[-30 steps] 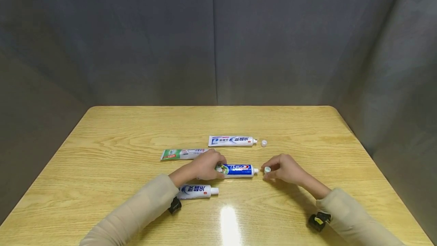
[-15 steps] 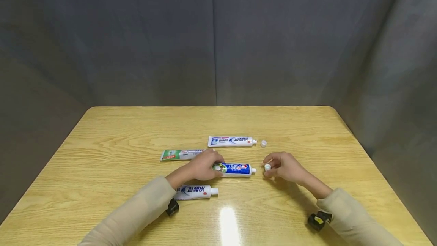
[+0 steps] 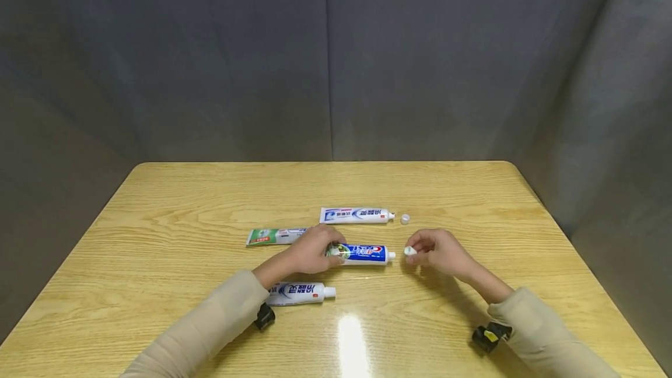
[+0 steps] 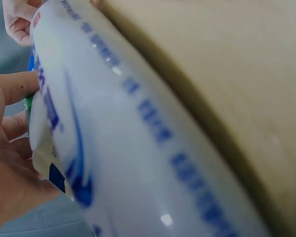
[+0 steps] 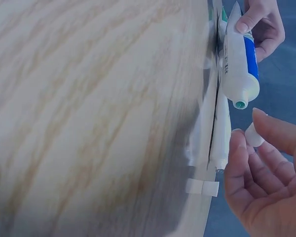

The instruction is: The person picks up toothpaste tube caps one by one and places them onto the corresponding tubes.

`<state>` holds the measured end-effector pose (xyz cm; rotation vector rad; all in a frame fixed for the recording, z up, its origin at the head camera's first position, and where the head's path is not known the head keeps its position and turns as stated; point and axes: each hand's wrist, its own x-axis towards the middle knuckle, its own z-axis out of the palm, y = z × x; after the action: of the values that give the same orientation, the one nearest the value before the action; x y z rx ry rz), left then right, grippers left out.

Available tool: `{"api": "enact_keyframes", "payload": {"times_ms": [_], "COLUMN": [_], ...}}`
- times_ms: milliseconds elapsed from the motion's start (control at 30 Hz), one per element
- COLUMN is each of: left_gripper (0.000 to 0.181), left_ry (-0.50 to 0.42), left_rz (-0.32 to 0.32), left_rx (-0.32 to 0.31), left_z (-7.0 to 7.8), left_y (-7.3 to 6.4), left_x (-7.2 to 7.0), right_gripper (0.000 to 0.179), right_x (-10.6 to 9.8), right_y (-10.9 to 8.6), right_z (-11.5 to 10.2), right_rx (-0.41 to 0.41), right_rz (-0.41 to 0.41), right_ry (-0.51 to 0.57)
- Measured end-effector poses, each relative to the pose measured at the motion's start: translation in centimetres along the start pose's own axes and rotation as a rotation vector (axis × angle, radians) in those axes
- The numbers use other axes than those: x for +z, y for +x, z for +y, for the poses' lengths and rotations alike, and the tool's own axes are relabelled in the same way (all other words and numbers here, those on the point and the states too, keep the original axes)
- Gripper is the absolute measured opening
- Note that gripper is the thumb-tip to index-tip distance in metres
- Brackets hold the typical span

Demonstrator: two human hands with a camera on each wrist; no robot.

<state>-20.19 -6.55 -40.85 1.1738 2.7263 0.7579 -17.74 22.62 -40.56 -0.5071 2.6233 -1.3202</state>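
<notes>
- Toothpaste tube in blue and white point(image 3: 366, 254), marked Crest, lies sideways in your left grip point(image 3: 315, 249), which is clamped round its left part; the thumb is on the near side. The rest of the tube sticks out to the right of that grip.
- Its bare nozzle point(image 3: 391, 255) points toward your right grip point(image 3: 443, 252). The right wrist view shows a greenish opening at its tip.
- Your right grip pinches a small white cap point(image 3: 410, 251) between thumb and fingers. This cap is near the nozzle, facing it, and apart from it.
- Beyond your left grip and to its left is a green and white tube point(image 3: 278, 237), its right end hidden behind your hand.
- Farther beyond your left grip, and to its right, a white tube with blue lettering point(image 3: 354, 215) lies uncapped, nozzle pointing right.
- Just beside that nozzle, a second loose cap point(image 3: 405, 219) rests on the counter point(image 3: 446, 331), beyond your right grip and a little to its left.
- On the near side of your left grip lies another white tube point(image 3: 299, 293), with a white cap fitted; your forearm partly covers its left end.
</notes>
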Motion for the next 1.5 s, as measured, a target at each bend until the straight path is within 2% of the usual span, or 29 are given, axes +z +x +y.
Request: {"api": "enact_keyframes", "payload": {"times_ms": [133,433,667,1333,1500], "left_gripper": [0.031,0.029,0.031,0.033,0.033], "left_ry": [-0.02,-0.045,-0.05,-0.066,-0.065], "left_rz": [0.021,0.055,0.062,0.099,0.098], "left_rx": [0.016,0.042,0.036,0.082,0.086], "left_z": [0.1,0.1,0.4,0.3,0.3], "left_y": [0.1,0.2,0.2,0.2,0.3], "left_x": [-0.1,-0.2,-0.4,-0.2,-0.1], "right_gripper": [0.017,0.016,0.017,0.015,0.013], "right_x": [-0.1,0.1,0.5,1.0,1.0], "right_y": [0.0,0.2,0.2,0.4,0.5], "right_z": [0.0,-0.3,-0.5,-0.6,-0.6], "right_rx": [-0.031,-0.039,-0.044,-0.053,-0.054], "right_rz": [0.015,0.053,0.044,0.075,0.059], "right_ry": [-0.001,0.017,0.068,0.099,0.087]}}
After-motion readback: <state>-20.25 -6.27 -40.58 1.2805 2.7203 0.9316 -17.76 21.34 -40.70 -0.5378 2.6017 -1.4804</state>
